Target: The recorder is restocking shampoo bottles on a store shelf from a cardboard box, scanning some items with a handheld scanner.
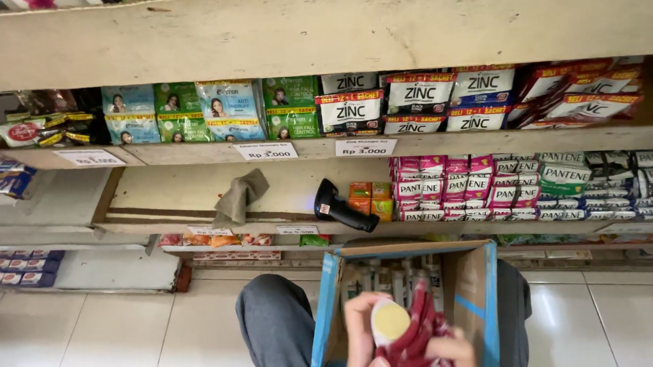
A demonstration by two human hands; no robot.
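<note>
An open cardboard box (pixel 472 295) with blue edges rests between my knees at the bottom of the head view. Inside it, several pale slim packs (pixel 382 276) stand upright. Above the box, my left hand (pixel 362 336) is closed around a small item with a round pale-yellow end (pixel 389 320). Right beside it, touching, is a bundle of red sachets (pixel 422 329). My right hand (pixel 454 352) grips that bundle from the lower right. Both hands are cut off by the frame's bottom edge.
Shop shelves fill the view ahead, with rows of sachet strips (pixel 419 97) and pink and white packs (pixel 453 188). A black barcode scanner (pixel 341 206) and a grey cloth (pixel 239 197) lie on the middle shelf (pixel 170 190). White tiled floor (pixel 111 336) is at left.
</note>
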